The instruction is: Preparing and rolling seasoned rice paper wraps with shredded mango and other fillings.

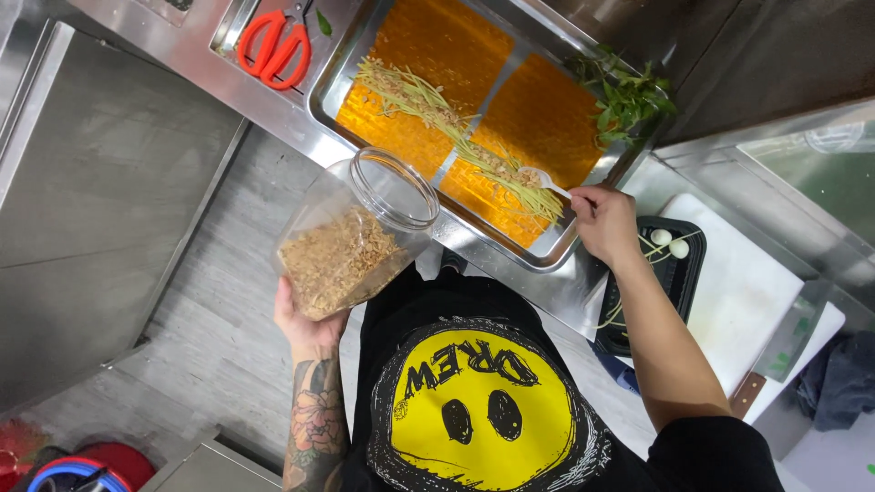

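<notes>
My left hand (305, 326) holds a clear plastic jar (355, 232) from below, tilted with its open mouth toward the tray; it is part full of brown fried crumbs. My right hand (603, 221) grips a white plastic spoon (545, 179) whose bowl rests over the food. A steel tray (547, 255) carries two orange sheets (538, 123) with a line of pale green strips and brown crumbs (456, 123) running across them.
Orange-handled scissors (273, 47) lie in a small tray at the back left. Green herbs (624, 96) sit at the tray's right end. A black tray with white balls (670, 241), a white cutting board (743, 292) and a cleaver (784, 351) are on the right.
</notes>
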